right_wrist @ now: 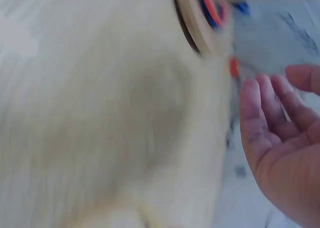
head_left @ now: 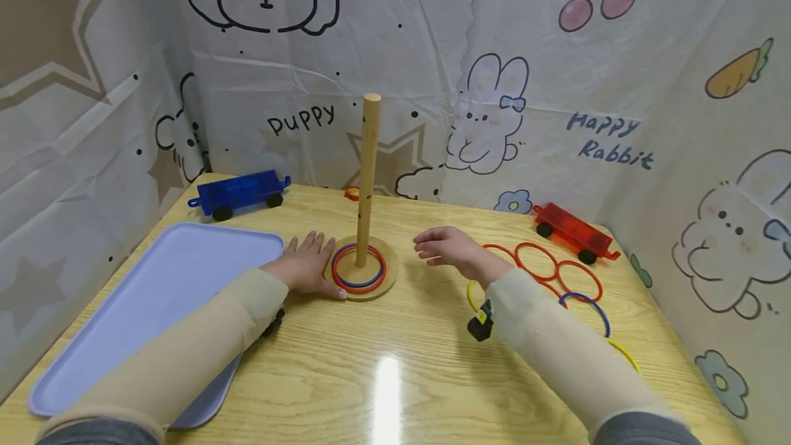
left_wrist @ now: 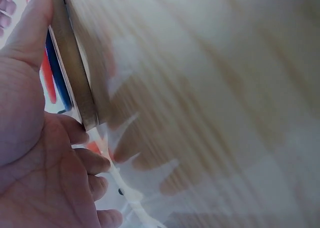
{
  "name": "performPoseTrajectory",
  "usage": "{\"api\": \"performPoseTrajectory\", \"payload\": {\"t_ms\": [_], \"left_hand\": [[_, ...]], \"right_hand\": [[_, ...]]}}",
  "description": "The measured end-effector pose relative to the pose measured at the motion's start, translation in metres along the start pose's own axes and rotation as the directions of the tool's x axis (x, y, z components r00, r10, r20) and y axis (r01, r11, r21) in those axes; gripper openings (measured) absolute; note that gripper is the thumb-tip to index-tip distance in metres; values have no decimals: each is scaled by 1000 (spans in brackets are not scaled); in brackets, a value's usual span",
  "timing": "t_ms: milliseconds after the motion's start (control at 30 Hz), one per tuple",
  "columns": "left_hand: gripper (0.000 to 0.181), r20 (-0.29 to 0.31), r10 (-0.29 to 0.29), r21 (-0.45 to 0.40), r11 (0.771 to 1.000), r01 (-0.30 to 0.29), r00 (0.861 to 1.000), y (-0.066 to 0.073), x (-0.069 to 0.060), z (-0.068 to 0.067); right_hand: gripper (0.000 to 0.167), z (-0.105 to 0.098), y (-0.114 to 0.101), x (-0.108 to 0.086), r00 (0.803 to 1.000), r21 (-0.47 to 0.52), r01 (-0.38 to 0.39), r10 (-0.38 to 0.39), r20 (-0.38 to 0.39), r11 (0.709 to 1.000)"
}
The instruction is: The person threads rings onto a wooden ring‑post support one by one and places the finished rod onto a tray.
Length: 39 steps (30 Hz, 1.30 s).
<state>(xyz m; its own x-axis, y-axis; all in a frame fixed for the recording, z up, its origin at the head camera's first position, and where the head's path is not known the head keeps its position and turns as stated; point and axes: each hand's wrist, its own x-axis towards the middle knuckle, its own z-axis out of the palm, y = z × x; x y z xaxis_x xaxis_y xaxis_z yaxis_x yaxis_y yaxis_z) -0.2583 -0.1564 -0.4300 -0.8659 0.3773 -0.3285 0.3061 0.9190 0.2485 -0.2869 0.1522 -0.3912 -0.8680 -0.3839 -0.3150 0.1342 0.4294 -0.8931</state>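
Note:
A wooden peg (head_left: 369, 177) stands upright on a round wooden base (head_left: 391, 273). Around its foot lie a red ring (head_left: 382, 280) and a blue ring (head_left: 378, 273). My left hand (head_left: 301, 265) rests against the base's left side, thumb along the near rim and fingers spread out. In the left wrist view that thumb (left_wrist: 31, 25) lies along the edge of the base (left_wrist: 75, 63). To the right of the peg, my right hand (head_left: 454, 250) is above the table with relaxed fingers and holds nothing. Blur softens the right wrist view.
Loose red rings (head_left: 536, 261), a blue ring (head_left: 596, 306) and yellow rings (head_left: 624, 354) lie at the right, partly behind my right forearm. A red wagon (head_left: 571, 232) stands behind them. At the left are a lilac tray (head_left: 185, 294) and a blue wagon (head_left: 241, 192).

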Motion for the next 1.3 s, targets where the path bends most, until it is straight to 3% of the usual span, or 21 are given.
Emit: {"api": "performPoseTrajectory", "payload": {"t_ms": [167,333,433,567,733,867,967,1167,1300], "left_hand": [[119,5,-7,-14,1000,7,1000,-3,-4,2],[119,-2,-5,-11,1000,5,1000,-4,-10,1],[120,3,-2,-18,1000,2,1000,-4,-12,0],[121,-3,-4,-27,1000,4,1000,-6,-12,-1],[120,-21,-4,-27,1000,4,1000,-9,-13,-2],[120,-34,6,-18,1000,-6,999,-10,-11,-3],[120,-36,9,-22,1000,-10,999,-10,-10,-4],[121,-33,0,-38,999,-1,999,-10,-9,-6],[120,-27,1,-41,999,-2,1000,-10,-7,-7]], "right_hand": [[45,-62,17,-37,1000,29,15,-15,18,999],[35,-119,44,-78,1000,78,25,-24,-10,997],[22,-144,63,-103,1000,115,18,-18,-3,993],[19,-166,89,-131,999,183,19,-26,33,983],[19,-180,113,-154,999,155,6,-13,48,988],[21,-186,126,-172,997,2,-62,62,36,998],[22,-190,133,-185,992,-129,-123,124,-3,984],[20,-181,136,-198,975,-318,-224,213,-70,921],[32,-159,136,-196,958,-470,-287,241,-157,835]]}}
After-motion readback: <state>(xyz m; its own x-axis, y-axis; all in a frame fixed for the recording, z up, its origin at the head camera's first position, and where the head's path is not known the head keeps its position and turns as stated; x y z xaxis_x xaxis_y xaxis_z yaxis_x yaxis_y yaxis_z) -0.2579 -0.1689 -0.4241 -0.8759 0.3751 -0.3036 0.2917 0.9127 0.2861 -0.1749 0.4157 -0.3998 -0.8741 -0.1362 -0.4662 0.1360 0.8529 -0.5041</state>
